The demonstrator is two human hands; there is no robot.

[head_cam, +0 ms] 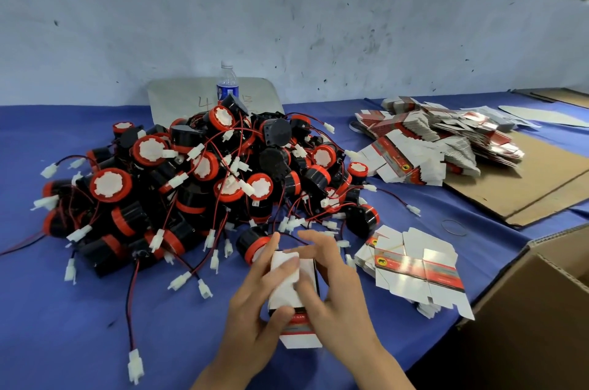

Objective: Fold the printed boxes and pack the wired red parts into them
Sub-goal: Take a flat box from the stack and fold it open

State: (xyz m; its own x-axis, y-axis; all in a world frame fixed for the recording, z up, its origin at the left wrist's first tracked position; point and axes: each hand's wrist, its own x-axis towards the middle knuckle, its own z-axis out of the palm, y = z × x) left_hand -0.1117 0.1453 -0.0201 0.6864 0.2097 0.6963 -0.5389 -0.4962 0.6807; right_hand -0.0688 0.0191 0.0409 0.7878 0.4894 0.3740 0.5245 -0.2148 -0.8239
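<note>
Gripping printed box [294, 294], left hand [255, 300] & right hand [328, 287]

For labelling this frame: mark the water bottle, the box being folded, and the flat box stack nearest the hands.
water bottle [228, 88]: head view, on its blue label.
box being folded [284, 289]: head view, on its white side panel.
flat box stack [411, 283]: head view, on the top blank's white panel.
</note>
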